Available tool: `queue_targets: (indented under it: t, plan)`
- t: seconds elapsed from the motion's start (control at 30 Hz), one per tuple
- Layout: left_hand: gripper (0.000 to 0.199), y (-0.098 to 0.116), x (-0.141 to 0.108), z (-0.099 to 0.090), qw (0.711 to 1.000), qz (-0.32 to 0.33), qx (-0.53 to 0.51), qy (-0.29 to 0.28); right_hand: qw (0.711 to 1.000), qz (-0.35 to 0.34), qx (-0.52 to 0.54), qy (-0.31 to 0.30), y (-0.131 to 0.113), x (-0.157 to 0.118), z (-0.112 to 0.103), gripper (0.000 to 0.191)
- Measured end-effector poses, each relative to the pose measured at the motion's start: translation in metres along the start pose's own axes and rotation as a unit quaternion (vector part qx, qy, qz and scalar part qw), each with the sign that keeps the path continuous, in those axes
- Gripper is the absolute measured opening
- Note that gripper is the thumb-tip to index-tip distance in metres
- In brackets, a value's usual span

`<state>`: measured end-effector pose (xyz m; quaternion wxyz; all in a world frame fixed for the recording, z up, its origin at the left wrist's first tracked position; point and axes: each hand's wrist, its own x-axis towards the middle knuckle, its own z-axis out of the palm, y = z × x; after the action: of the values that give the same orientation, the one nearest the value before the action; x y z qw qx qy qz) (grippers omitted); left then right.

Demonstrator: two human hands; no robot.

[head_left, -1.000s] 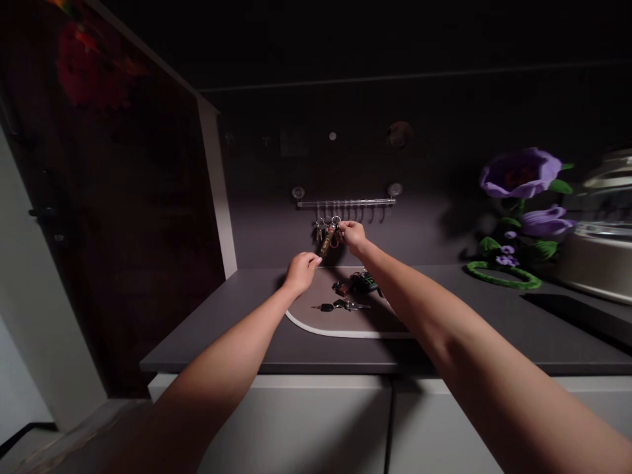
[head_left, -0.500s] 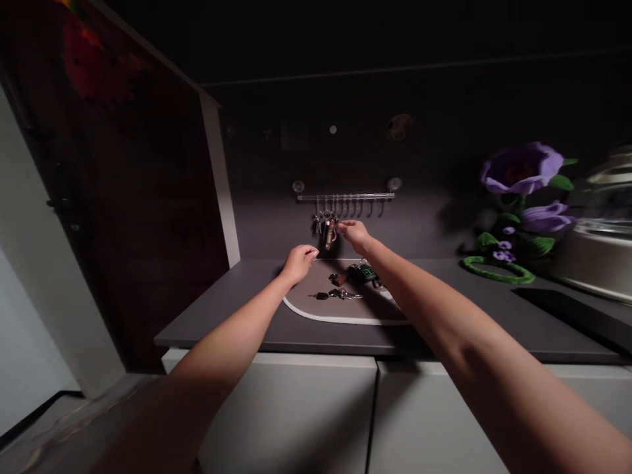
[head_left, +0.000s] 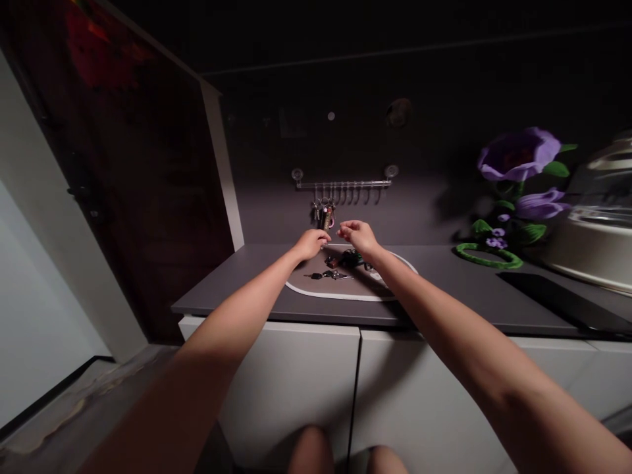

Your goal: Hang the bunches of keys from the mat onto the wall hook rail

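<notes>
Keys and keychains (head_left: 328,216) hang from the left hooks of a clear hook rail (head_left: 345,185) on the dark wall. Just below them is my left hand (head_left: 310,245), its thumb and fingers closed together. My right hand (head_left: 359,237) is to the right of the hanging keys and slightly lower, apart from them, with its fingers curled inward. Whether either hand pinches something small cannot be seen. Beneath both hands, loose keys (head_left: 336,275) and a dark key bunch (head_left: 353,257) lie on a brown mat (head_left: 316,287) with a white rim.
Purple fabric flowers (head_left: 521,158) with a green ring base (head_left: 486,255) stand on the right of the grey counter (head_left: 222,283). A cream appliance (head_left: 587,243) and a flat black object (head_left: 548,299) are beyond. White cabinet doors (head_left: 296,375) face me below; a dark door (head_left: 148,217) is left.
My right hand has come down and away from the hanging keys. My left hand has shifted right, closer to them. The view has tilted downward, bringing my knees into sight.
</notes>
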<state>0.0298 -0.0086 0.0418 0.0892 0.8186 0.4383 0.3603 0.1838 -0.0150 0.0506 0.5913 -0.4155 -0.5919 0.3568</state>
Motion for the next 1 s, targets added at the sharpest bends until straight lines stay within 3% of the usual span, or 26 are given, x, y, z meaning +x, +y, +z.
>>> queue_targets:
  t: [0.17, 0.37, 0.57, 1.0]
  plan:
    - [0.027, -0.014, -0.006, 0.027, 1.000, 0.024, 0.016, 0.006, 0.976, -0.085, -0.201, -0.002, 0.020, -0.017, -0.012, 0.013]
    - [0.031, -0.027, -0.012, 0.027, 0.995, 0.083, 0.028, -0.055, 0.901, -0.158, -0.396, -0.076, 0.031, -0.015, -0.016, 0.019]
    - [0.026, -0.028, -0.011, 0.024, 0.991, 0.091, 0.046, -0.088, 0.879, -0.160, -0.440, -0.097, 0.035, -0.011, -0.012, 0.023]
    - [0.013, -0.032, -0.012, 0.017, 0.998, 0.038, 0.024, -0.035, 0.871, -0.155, -0.456, -0.094, 0.035, -0.009, -0.010, 0.022]
